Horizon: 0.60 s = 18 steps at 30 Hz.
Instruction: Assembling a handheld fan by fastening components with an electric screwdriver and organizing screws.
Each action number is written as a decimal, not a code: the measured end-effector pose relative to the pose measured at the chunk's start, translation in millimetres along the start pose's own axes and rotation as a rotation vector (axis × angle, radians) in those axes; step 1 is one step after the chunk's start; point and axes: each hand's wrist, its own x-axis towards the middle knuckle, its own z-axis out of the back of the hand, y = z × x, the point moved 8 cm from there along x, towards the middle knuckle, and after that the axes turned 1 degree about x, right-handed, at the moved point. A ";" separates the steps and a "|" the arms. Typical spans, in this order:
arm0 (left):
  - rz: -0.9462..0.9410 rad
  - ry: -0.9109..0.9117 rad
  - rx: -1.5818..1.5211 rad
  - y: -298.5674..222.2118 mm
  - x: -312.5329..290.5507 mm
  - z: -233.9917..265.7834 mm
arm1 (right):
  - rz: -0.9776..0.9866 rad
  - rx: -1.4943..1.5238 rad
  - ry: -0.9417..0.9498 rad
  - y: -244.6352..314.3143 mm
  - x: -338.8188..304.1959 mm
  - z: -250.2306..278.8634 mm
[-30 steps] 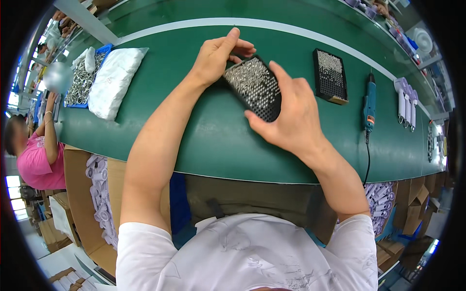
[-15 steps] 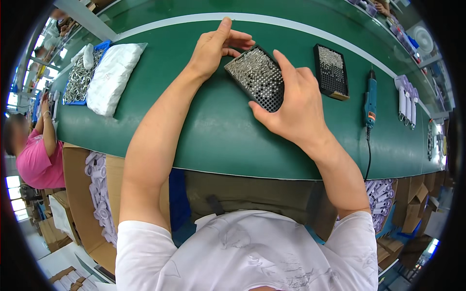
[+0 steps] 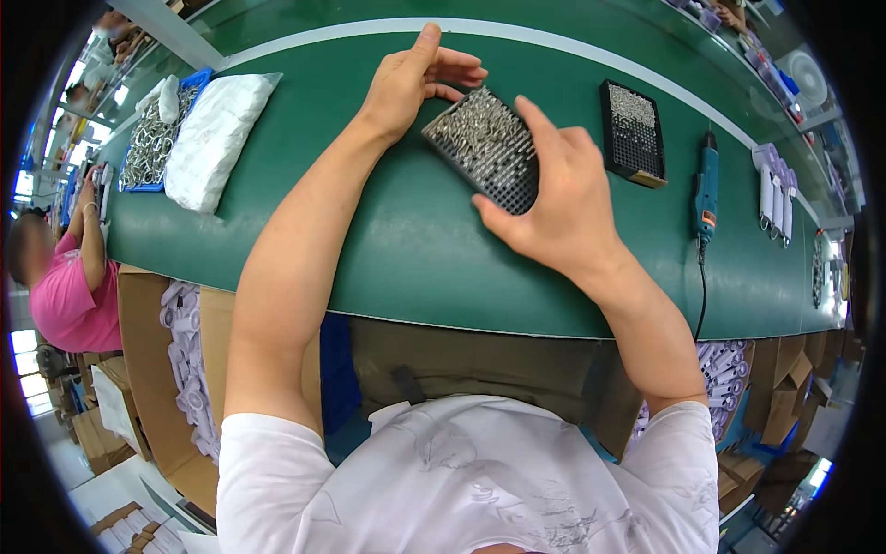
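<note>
In the head view, grips a black tray (image 3: 513,190) in the right hand (image 3: 570,185), spanning it with the thumb at the near long side and the index finger at the far one. Shows it as a rigid-looking rectangle pierced by a grid of round holes, bare toward the right palm and covered elsewhere with small, shiny, silvery screws (image 3: 475,125), slightly blurred. Has it ahead and to the left of the right palm, between both hands. Holds the left hand (image 3: 399,92) open, with the thumb raised and the fingers loosely bent beside the far corner; cannot tell about contact there.

To the right on the smooth green worktop (image 3: 443,268), shows a second black tray (image 3: 637,157), with screws in its far part and bare holes nearer, then a slim teal electric screwdriver (image 3: 706,194) and white-and-lilac plastic handles (image 3: 775,189). At far left, shows a blue bin (image 3: 143,189) full of looped metal pieces (image 3: 152,148), beside a wrinkled white plastic bag (image 3: 217,138). Below the edge, shows an open cardboard box (image 3: 148,342) packed with lilac plastic parts (image 3: 189,397).
</note>
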 end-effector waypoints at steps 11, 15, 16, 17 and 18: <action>0.025 0.001 0.020 1.6 -2.3 2.0 | 0.046 -0.011 -0.079 3.0 6.5 4.6; -0.001 0.012 0.033 1.6 -2.3 1.0 | 0.042 0.014 0.004 6.5 -1.8 -4.5; -0.001 0.012 0.017 2.1 -1.9 2.9 | 0.057 0.006 -0.035 10.1 1.9 -1.7; 0.001 0.018 0.003 3.2 -0.6 2.0 | 0.059 -0.001 -0.056 8.3 4.6 1.5; -0.039 0.003 -0.061 1.9 1.2 0.6 | 0.060 -0.008 -0.077 5.6 6.2 4.2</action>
